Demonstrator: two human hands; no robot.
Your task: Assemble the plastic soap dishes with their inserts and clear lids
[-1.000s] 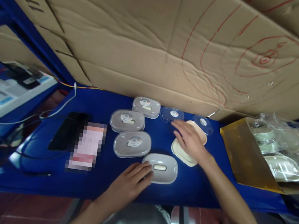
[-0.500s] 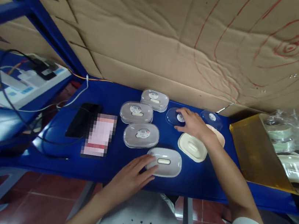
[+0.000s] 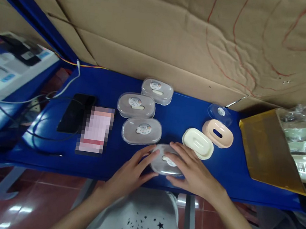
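Right in front of me at the table's near side is a grey oval soap box (image 3: 157,164) with a clear lid (image 3: 171,163) over it; the lid carries a round label. My left hand (image 3: 133,169) curls its fingers and thumb around the box's left end. On the right, my right hand (image 3: 194,172) grips the lid from above, thumb at the near edge and fingers at the far side. Whether the lid is fully seated cannot be seen. Just beyond that hand lie a cream oval tray (image 3: 198,143) and a peach soap box bottom (image 3: 218,134) with a dark slot.
Three lidded grey soap boxes (image 3: 141,131) stand at the back left of the blue table (image 3: 180,120). Another clear lid (image 3: 219,113) lies behind the peach piece. A cardboard box (image 3: 273,146) with wrapped pieces is at right; a black phone (image 3: 75,113), cables and power strip (image 3: 13,76) at left.
My right hand has brought a clear lid from the back of the table onto the grey soap box. My left hand stays at its left end. The view has shifted slightly.
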